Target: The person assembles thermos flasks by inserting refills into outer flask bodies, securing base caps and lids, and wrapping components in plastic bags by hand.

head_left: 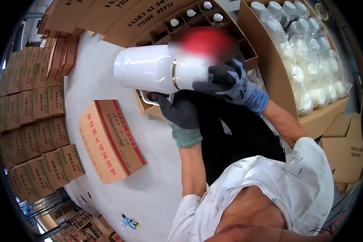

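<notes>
A white vacuum jug with a gold band lies sideways in front of me. My left hand, in a dark-palmed glove with a green cuff, is closed on its white handle. My right hand, in a blue and dark glove, is wrapped round the narrower end of the jug past the band. A smeared red patch covers part of the view above that end, so what lies there is hidden. Behind the jug stands an open divided carton with several bottle-like pieces showing their tops.
At the right, an open carton holds several white plastic parts in clear bags. A closed carton sits on the pale floor to my left. Stacked cartons line the far left. Folded cardboard lies at the right.
</notes>
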Tool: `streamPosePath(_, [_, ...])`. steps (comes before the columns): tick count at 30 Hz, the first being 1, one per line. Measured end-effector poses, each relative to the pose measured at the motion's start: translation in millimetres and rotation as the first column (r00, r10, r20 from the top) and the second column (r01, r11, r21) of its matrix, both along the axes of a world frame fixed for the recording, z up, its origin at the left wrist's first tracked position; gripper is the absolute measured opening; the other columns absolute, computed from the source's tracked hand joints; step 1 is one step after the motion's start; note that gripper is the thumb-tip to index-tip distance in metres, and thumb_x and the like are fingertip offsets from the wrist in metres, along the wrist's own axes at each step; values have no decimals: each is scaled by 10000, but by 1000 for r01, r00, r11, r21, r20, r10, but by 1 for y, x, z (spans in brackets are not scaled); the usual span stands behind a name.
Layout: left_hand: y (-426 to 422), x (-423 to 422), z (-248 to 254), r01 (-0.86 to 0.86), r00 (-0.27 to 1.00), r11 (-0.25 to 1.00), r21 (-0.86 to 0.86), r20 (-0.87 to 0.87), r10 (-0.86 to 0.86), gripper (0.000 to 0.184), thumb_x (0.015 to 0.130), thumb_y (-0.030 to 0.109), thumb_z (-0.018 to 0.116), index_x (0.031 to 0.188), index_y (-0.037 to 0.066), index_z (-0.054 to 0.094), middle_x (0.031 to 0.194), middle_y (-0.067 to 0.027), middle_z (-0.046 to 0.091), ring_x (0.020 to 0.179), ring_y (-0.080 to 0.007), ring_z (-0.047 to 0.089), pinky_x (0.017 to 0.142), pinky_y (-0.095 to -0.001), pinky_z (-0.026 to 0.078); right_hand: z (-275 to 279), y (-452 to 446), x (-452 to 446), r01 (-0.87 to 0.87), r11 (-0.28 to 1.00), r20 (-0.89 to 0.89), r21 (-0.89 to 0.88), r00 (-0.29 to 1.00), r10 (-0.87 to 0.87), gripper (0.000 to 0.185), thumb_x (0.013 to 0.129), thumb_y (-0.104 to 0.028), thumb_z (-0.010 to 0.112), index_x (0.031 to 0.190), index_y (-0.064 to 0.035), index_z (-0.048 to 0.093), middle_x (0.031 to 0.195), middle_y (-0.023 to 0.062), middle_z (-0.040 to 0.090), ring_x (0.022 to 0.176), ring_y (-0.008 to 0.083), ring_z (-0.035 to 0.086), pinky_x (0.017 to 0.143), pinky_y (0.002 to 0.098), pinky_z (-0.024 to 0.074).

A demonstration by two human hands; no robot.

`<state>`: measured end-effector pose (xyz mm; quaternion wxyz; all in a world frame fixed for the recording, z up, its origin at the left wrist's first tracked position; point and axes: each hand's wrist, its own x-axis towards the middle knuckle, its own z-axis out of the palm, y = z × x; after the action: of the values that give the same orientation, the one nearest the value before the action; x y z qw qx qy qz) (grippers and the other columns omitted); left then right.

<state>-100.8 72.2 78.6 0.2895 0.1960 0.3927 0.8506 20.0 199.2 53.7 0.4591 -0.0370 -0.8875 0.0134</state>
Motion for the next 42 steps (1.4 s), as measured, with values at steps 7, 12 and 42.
streamPosePath(7, [-10, 32, 11, -179, 909, 960, -216, -409, 78, 477, 900, 81, 551, 1337, 16, 371, 1308, -135, 452, 1189, -245, 453, 1038, -379, 367, 11, -15, -11, -579, -397, -681, -713, 706, 194, 607, 810, -425, 662, 1326, -192, 445, 1270, 124, 457, 1188, 333, 453, 973, 467, 413])
streamPosePath(12, [-61, -33, -25, -626, 166, 749, -218, -975, -145, 438, 893, 140, 572, 1294, 21, 443, 1217, -121, 540, 1103, -258, 529, 1001, -391, 397, -4, -64, -10, 52, -989, -851, -136, 505, 143, 535, 833, -470, 620, 1226, -128, 497, 1064, 126, 536, 963, 268, 517, 785, 402, 458])
streamPosePath(42, [-108, -96, -17, -179, 877, 649, -740, -419, -236, 311, 975, 234, 458, 1135, 0, 587, 1008, -105, 638, 865, -154, 629, 753, -291, 518, 0, 64, -14, -555, 123, -348, -823, 663, 662, 431, 823, -137, 668, 1226, -71, 528, 1110, 98, 608, 1017, 242, 605, 864, 374, 525])
